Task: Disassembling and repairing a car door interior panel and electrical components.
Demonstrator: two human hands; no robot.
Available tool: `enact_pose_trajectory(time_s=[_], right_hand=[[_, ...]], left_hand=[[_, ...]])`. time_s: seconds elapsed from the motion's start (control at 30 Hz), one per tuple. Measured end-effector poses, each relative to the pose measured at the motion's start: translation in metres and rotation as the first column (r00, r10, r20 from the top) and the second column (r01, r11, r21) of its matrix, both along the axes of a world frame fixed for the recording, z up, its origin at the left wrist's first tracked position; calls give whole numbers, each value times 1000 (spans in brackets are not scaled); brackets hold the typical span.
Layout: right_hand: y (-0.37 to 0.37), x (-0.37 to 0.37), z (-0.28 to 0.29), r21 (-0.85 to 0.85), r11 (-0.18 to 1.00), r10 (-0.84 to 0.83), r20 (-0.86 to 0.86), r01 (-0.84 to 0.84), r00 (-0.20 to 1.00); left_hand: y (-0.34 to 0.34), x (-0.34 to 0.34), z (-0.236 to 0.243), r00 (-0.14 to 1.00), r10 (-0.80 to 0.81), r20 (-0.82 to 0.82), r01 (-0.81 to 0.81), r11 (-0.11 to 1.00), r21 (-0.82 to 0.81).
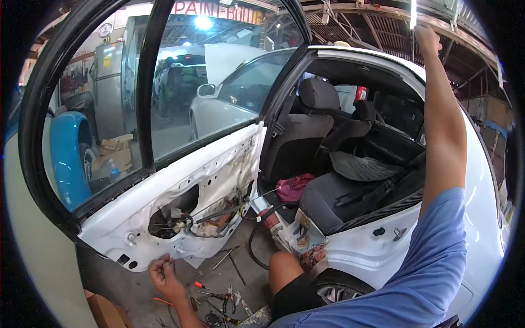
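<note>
The opened rear door (128, 240) of a white car has its inner metal bare, with wires and a cable showing in its large cutouts. Close by its bottom edge is my left hand (165, 273), fingers curled together; whatever they hold, if anything, is too small to make out. My right arm is stretched up high past the car's rear side. At its end my right hand (428, 41) is closed, just below a bright tube lamp (413, 13) in the picture. I cannot tell whether it touches the lamp or holds anything.
Pliers (227, 300), a red-handled screwdriver (200, 285) and several other tools lie on the concrete floor. A pink cloth bundle (294, 187) rests by the grey rear seat (322, 202). Newspaper (301, 232) covers the door sill. A cardboard box (106, 311) stands lower left.
</note>
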State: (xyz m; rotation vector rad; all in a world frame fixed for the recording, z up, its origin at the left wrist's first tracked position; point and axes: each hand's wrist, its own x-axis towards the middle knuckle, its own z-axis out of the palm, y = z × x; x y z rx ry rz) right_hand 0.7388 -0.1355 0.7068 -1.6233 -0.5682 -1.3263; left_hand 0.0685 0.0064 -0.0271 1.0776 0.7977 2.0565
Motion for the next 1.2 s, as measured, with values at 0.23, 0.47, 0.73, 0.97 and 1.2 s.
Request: enact_pose_trajectory(time_s=[0.23,0.47,0.73,0.97,1.2], right_hand=[[-1,-29,-81,-404,891,-283,-134,208,950],[-66,71,-131,-299,781,-601,-121,549,790],[-56,67,-131,-349,743,-625,-54,571,779],[-52,60,-139,-337,777,-573,-33,531,819],[-57,54,-140,-324,770,-587,-21,549,810]], left_hand=[[-14,-7,10,1000,2,-10,-3,1000,-30],[-10,3,17,999,-40,2,40,999,-3],[-9,-2,6,999,-8,-37,7,1000,-9],[-12,-3,12,999,-9,-36,9,1000,-7],[-12,-1,14,998,-18,-52,19,1000,9]])
